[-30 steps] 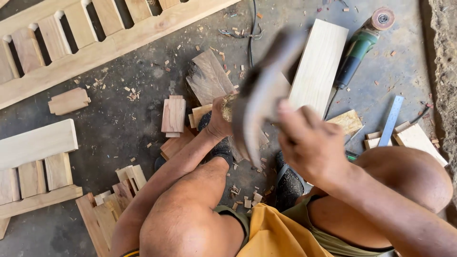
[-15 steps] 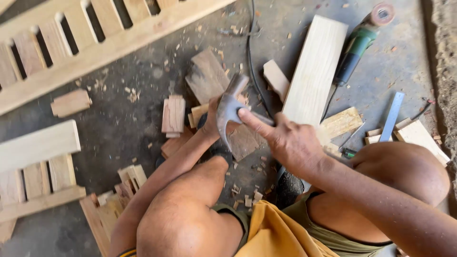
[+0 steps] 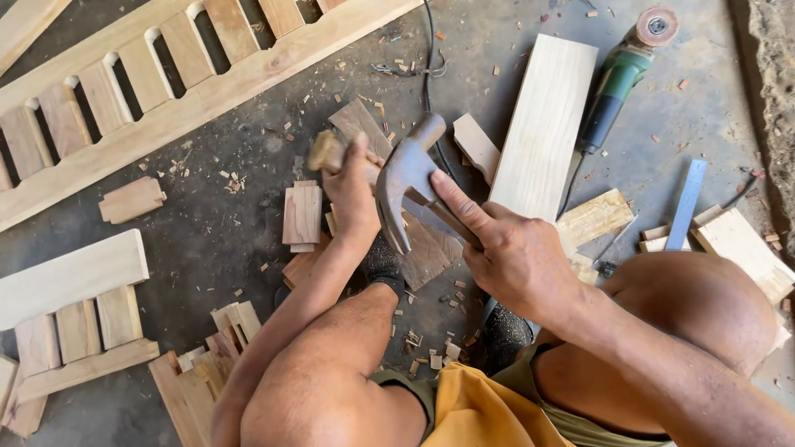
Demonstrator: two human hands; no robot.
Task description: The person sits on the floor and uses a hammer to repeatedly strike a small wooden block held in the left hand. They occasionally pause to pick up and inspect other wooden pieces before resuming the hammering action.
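My left hand (image 3: 352,197) grips a chisel with a wooden handle (image 3: 325,152), held over a dark wood piece (image 3: 426,244) on the floor. My right hand (image 3: 515,258) holds a steel claw hammer (image 3: 406,184) by its shaft. The hammer head sits just right of the chisel handle, close to my left hand. The chisel's blade is hidden under my hand. A small notched block (image 3: 302,213) lies just left of my left wrist.
A long slatted wooden rail (image 3: 178,91) runs across the top left. A pale plank (image 3: 545,124), a green angle grinder (image 3: 617,79) with its cable, a steel ruler (image 3: 687,203) and offcuts lie on the right. More slatted pieces (image 3: 70,319) and chips lie at the left.
The hammer, raised and blurred a second ago, has swung down and left to the chisel handle. My left hand has stayed on the chisel.
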